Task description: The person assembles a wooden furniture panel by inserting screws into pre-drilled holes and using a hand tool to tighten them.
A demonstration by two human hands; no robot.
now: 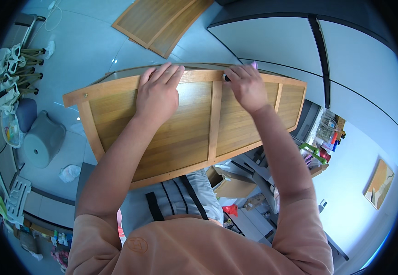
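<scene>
A long wooden frame with brown inset panels (176,133) stands upright in front of me, its top rail (199,76) running across the view. My left hand (158,89) lies over this rail, left of the middle upright, with fingers stretched and fingertips reaching the edge. Its thumb is hidden. On the rail just right of the middle upright, my right hand (247,87) is closed. A small dark end shows at its left side and a purple tip (254,64) beyond the knuckles. The rest of what it holds is hidden.
Loose wooden panels (155,20) lie on the tiled floor beyond the frame. At left are a grey stool (44,139) and a plastic bag (70,173). White cabinets (272,43) stand far right; an open cardboard box (233,182) is below the frame's right half.
</scene>
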